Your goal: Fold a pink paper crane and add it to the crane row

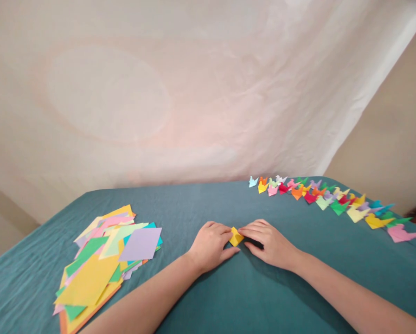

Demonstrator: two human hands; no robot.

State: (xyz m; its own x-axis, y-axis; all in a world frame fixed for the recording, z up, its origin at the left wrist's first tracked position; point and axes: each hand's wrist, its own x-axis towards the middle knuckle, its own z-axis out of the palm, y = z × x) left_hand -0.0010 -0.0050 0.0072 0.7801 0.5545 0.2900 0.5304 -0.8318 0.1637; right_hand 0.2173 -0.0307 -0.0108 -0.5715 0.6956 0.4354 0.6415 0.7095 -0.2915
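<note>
A small yellow piece of folded paper lies on the dark green cloth between my two hands, one corner turned toward me. My left hand covers its left side; the fingers curl over that edge and the thumb stretches along below it. From the other side, my right hand reaches in with its fingertips touching the right corner. The right thumb is spread away from those fingers, leaving a dark gap. What lies beneath the left fingers is hidden.
A loose pile of coloured paper sheets spreads over the left of the table, a lilac sheet near its right edge. Several small folded paper birds stand in rows along the far right edge. A pale sheet of cloth hangs behind the table.
</note>
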